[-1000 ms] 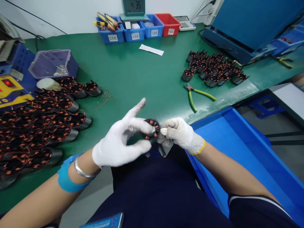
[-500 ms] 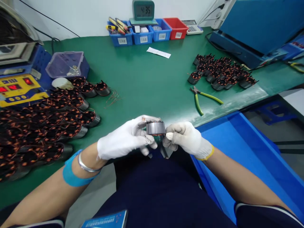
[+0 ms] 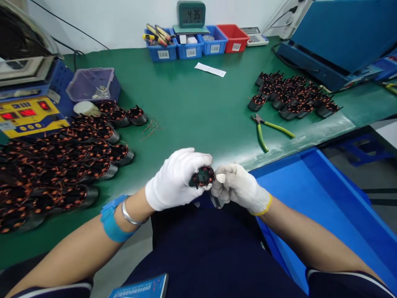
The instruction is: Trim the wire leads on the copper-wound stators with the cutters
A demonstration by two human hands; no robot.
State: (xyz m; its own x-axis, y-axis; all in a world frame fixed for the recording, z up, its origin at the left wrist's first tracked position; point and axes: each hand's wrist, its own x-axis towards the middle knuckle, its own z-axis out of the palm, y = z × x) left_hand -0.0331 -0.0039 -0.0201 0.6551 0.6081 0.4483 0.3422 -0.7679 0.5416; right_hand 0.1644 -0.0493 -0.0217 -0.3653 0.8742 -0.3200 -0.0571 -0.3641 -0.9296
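Observation:
My left hand, in a white glove, is wrapped round a wound motor stator. The stator's open end, with its dark bore and copper windings, faces up toward me. My right hand, in a white glove with a yellow cuff, is pinched closed right beside the stator's right edge. Whatever lies between its fingertips is too small or hidden to make out. Both hands are just in front of the bench's near edge.
Many stators crowd the left, with wire scraps nearby. Another group of stators is at right, behind green-handled cutters. A blue tray sits below the bench edge. Small bins line the back of the green bench.
My left hand has turned the stator, so its open wound end now shows instead of its metal side wall. My right hand stays pinched beside it, slightly lower.

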